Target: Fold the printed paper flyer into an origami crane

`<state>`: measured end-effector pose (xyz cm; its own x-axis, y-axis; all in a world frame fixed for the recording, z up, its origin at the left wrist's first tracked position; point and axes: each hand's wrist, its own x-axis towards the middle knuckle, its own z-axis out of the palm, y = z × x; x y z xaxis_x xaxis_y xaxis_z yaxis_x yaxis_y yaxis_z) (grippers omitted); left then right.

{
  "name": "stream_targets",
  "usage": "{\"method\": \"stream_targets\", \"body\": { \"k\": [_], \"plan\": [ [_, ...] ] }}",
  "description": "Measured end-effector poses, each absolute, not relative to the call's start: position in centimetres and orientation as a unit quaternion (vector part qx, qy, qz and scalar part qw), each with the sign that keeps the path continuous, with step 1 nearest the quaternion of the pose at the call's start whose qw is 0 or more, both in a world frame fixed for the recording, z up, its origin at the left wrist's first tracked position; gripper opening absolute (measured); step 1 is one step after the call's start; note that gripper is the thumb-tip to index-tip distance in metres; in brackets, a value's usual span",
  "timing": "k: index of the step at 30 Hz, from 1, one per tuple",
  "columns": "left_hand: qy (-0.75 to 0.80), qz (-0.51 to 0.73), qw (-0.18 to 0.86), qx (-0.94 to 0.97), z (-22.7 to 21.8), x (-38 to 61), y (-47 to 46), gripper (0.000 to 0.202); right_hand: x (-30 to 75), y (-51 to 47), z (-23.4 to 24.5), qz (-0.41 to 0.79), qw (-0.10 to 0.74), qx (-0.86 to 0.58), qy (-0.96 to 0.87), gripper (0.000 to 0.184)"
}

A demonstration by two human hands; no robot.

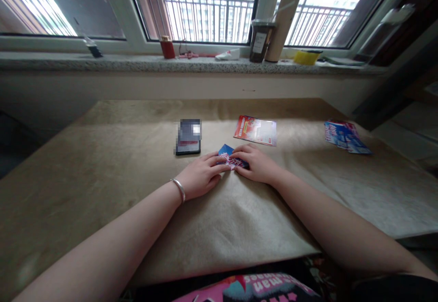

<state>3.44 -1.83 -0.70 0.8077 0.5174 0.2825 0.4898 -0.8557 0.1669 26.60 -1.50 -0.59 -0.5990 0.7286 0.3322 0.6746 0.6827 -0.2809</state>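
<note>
A small folded blue paper [226,149] with a pink and white pattern lies on the table in front of me, its far corner pointing toward the window. From the left, my left hand [200,174], with a silver bangle at the wrist, has its fingers on the paper's left side. My right hand [256,161] closes over the right side, fingers on top and thumb by the near edge. The fingers cover part of the paper, and the two hands nearly meet at its middle.
Beyond my left hand lies a blurred dark phone-like device [189,137]. A red and white printed packet [256,130] sits behind the paper, and several blue printed sheets [347,137] lie far right. Along the windowsill [137,65] stand a dark jar [262,41] and a tall cylinder [285,19].
</note>
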Motion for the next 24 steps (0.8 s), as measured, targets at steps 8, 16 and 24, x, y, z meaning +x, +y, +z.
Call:
{"method": "stream_targets", "body": {
  "k": [8, 16, 24],
  "plan": [
    [0.256, 0.155, 0.022, 0.954, -0.36, 3.61, -1.9, 0.037, 26.13, -1.53, -0.56, 0.019, 0.157, -0.412, -0.898, 0.04],
    [0.267, 0.121, 0.003, 0.956, -0.16, 3.63, -2.36, 0.039, 25.86, -1.49, -0.72, 0.017, 0.136, -0.424, -0.895, 0.048],
    [0.271, 0.121, 0.024, 0.955, -0.27, 3.81, -2.36, 0.035, 26.2, -1.04, -1.3, 0.014, 0.154, -0.412, -0.898, 0.048]
  ]
}}
